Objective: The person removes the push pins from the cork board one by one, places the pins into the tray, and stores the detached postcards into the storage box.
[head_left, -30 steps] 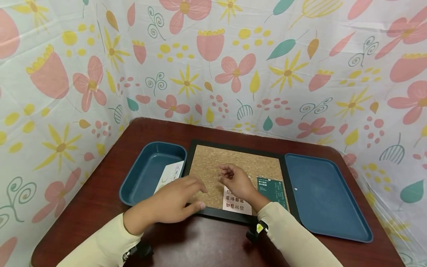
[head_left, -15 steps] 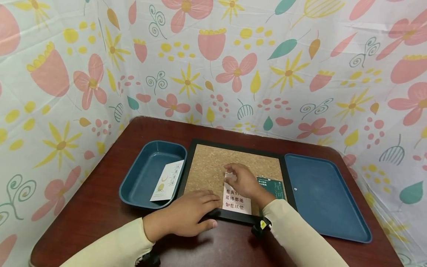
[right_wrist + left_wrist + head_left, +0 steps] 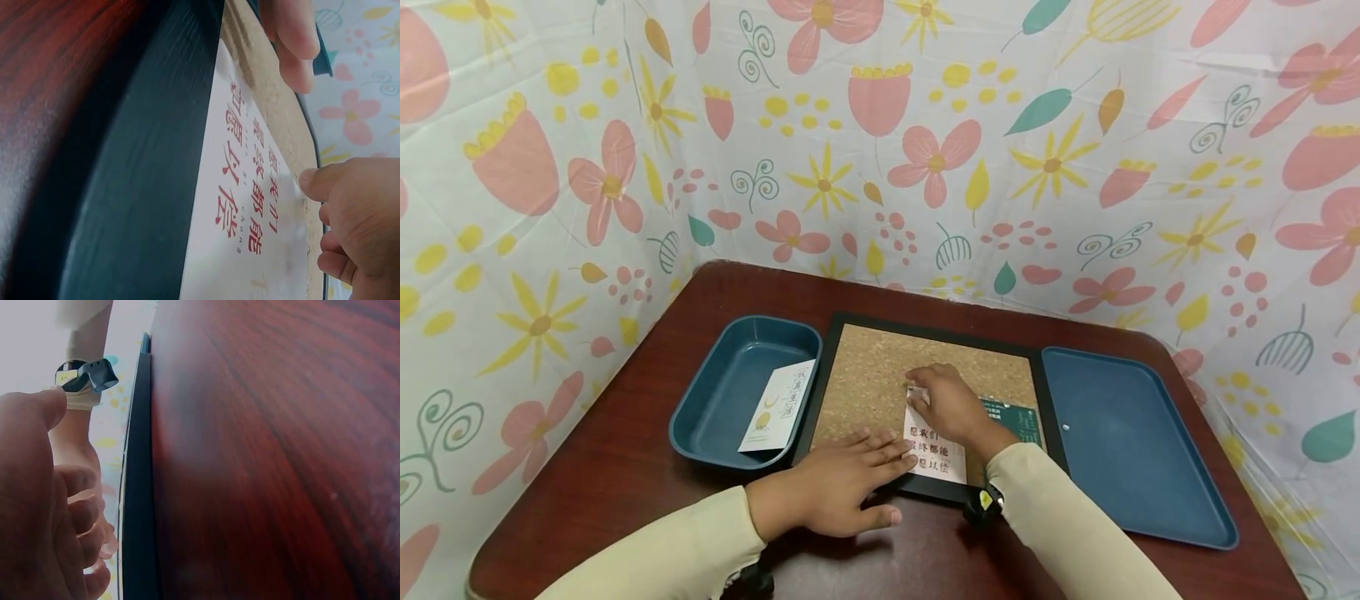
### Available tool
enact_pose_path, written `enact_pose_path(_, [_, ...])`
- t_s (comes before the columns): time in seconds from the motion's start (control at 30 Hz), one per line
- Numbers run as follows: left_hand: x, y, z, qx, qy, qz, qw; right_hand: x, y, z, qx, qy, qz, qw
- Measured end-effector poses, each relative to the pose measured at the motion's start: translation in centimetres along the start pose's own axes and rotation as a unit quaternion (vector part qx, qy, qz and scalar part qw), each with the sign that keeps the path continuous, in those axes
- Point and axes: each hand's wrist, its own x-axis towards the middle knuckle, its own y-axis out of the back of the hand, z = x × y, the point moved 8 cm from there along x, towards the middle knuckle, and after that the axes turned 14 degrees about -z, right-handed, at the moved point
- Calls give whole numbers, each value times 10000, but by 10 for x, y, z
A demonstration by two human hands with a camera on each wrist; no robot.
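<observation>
A pale card with red characters [image 3: 938, 467] lies on the framed cork board [image 3: 880, 350], low and right of its middle. At the card's top left corner my right hand [image 3: 951, 404] pinches a tiny push pin, mostly hidden by the fingers. In the right wrist view, my right hand [image 3: 369, 219] has a fingertip at the card's far end and its other fingers curled. My left hand [image 3: 850, 483] rests flat with fingers spread over the board's front edge, its fingertips on the card's left edge. A green card [image 3: 1017, 419] lies partly behind my right hand.
A deep blue tray [image 3: 703, 375] stands left of the board, with a white card [image 3: 777, 406] leaning inside it. On the right lies a flat blue tray [image 3: 1138, 450] with a small shiny pin [image 3: 1065, 427] at its left edge. A flower-printed curtain [image 3: 925, 150] hangs behind the table.
My left hand has moved right, from above the board's front left corner onto the card's left edge, and flattened. My right hand has shifted slightly right, to the card's top left corner.
</observation>
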Motion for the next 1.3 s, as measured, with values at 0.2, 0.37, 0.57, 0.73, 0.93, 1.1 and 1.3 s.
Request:
enact_pose_path(0.2, [5,-3,-2,132,101,-93,9998,2,2,1,-291,123,154,9994])
enact_pose_path(0.37, [6,-5,-3,122,164,-198,9996,5,2,3,-438,105,132,9989])
enact_pose_path(0.57, [8,-6,-2,50,203,-361,9991,8,-1,8,-565,-15,25,9984])
enact_pose_path(0.73, [9,-5,-3,25,219,-411,9989,12,-4,9,-631,-97,-82,9979])
enact_pose_path(0.93, [8,-5,-4,-42,219,-409,9989,15,-5,8,-535,-316,-205,9979])
enact_pose_path(1.1, [7,-4,-4,-83,206,-413,9989,18,-8,7,-471,-444,-285,9975])
enact_pose_path(1.3, [7,-4,-3,-57,199,-385,9990,19,-10,7,-511,-569,-447,9961])
